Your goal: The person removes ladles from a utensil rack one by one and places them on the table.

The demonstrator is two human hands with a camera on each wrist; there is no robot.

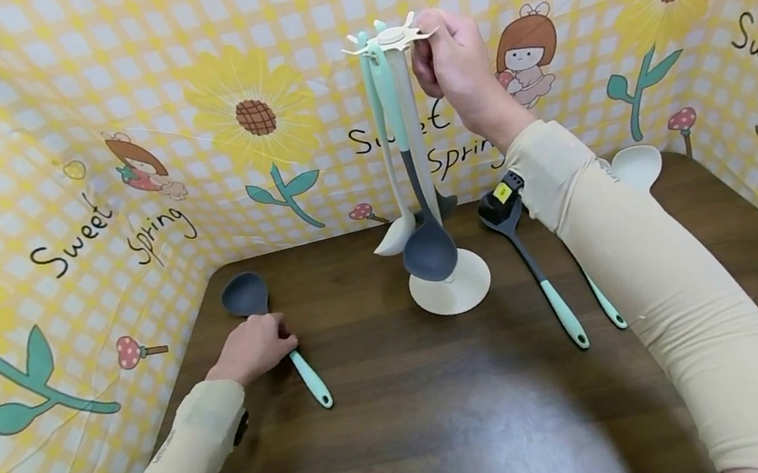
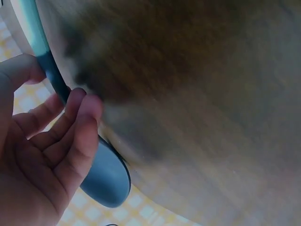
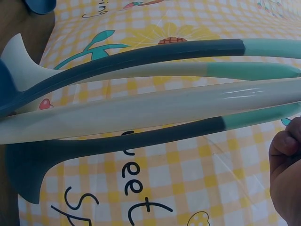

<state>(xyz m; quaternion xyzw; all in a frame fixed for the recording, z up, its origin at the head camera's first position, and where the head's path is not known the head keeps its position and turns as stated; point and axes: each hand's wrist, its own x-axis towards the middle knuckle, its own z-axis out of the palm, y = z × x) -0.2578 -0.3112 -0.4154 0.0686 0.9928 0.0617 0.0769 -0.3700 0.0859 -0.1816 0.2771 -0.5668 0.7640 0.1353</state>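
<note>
My left hand [image 1: 254, 349] has its fingers and thumb around the handle of a dark grey ladle [image 1: 312, 379] with a mint grip, lying at the table's left side. Its bowl [image 2: 107, 175] shows beyond the fingers in the left wrist view. High up, my right hand [image 1: 459, 66] grips the cream utensil stand [image 1: 451, 291] by a prong of its hooked top, fingers curled. From that stand hang a dark ladle [image 1: 431, 251], a pale utensil [image 1: 396, 235] and another dark utensil [image 3: 136, 146], beside the upright pole [image 3: 155, 106].
Right of the stand, a dark utensil with a mint grip [image 1: 563, 314] lies on the brown table [image 1: 399, 436]. A white-headed utensil [image 1: 636, 166] is partly hidden under my right forearm. Checked yellow cloth with flowers [image 1: 255, 119] walls the table's back and sides.
</note>
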